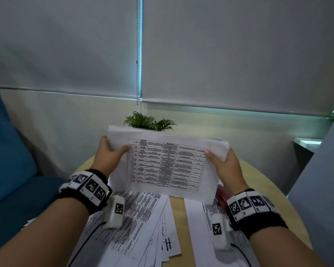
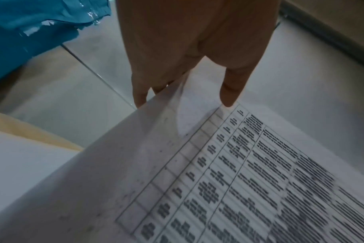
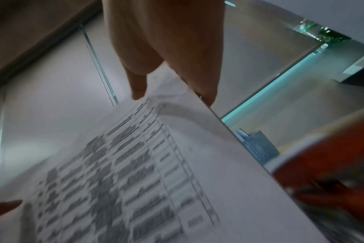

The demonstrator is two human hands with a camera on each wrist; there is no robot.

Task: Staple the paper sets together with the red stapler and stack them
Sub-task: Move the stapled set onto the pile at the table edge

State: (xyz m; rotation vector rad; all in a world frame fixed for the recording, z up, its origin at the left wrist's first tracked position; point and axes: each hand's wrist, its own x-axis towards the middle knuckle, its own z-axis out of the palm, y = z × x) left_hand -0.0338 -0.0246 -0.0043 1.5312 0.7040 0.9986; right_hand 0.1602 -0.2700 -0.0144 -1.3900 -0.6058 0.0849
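Observation:
A set of white sheets printed with a table, the paper set (image 1: pixel 165 164), is held up above the round table, tilted toward me. My left hand (image 1: pixel 109 154) grips its left edge, thumb on the front and fingers behind. My right hand (image 1: pixel 224 162) grips the right edge the same way. In the left wrist view the thumb (image 2: pixel 232 92) presses on the paper set (image 2: pixel 229 172). In the right wrist view the paper set (image 3: pixel 135 172) fills the frame. The red stapler (image 1: pixel 221 197) lies on the table, mostly hidden under the sheets; it shows as the blurred red stapler (image 3: pixel 330 164) at the right.
More printed sheets (image 1: pixel 143 224) lie fanned over the wooden table (image 1: pixel 176 207), with another pile (image 1: pixel 204 218) at the right. A green plant (image 1: pixel 148 123) stands behind the held paper. A blue chair (image 1: pixel 10 160) is at the left, a grey wall panel (image 1: pixel 322 180) at the right.

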